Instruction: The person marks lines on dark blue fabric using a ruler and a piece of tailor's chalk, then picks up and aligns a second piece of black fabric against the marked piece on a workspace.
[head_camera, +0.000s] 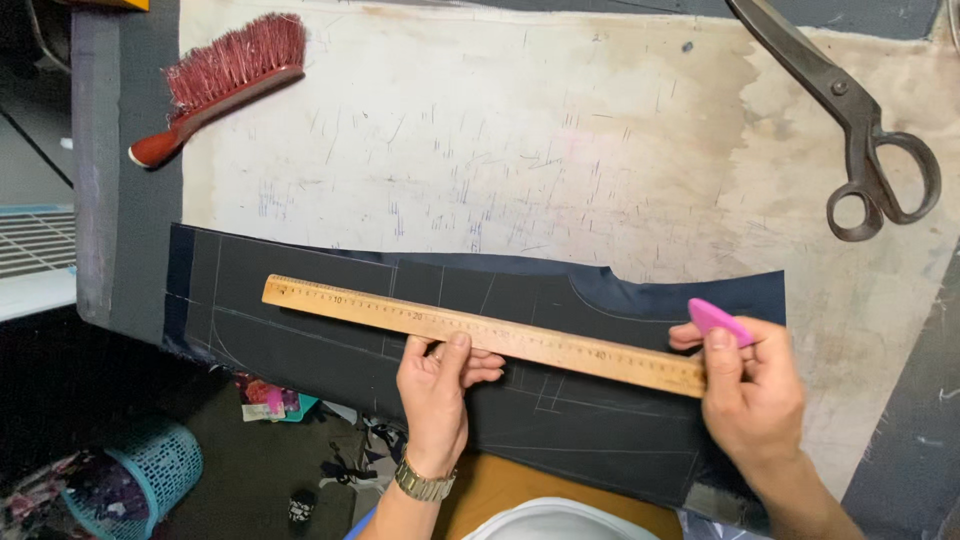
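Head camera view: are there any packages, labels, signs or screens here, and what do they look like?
Screens or signs: none show.
Printed scale: runs along the long wooden ruler on the dark fabric, under the left hand; dark marks on tan.
Colourful packet: on the floor below the table edge, pink and green; too small to tell more.

Navy cloth (330, 340), tan ruler (480, 332), pink chalk (716, 320), red brush (225, 75).

Counted relative to the dark cloth piece (330, 330): one wooden ruler (480, 333) laid on it; one pink chalk (718, 321) at its right end; one red brush (225, 80) above-left; one pair of scissors (850, 115) above-right; one blue basket (150, 475) below-left.
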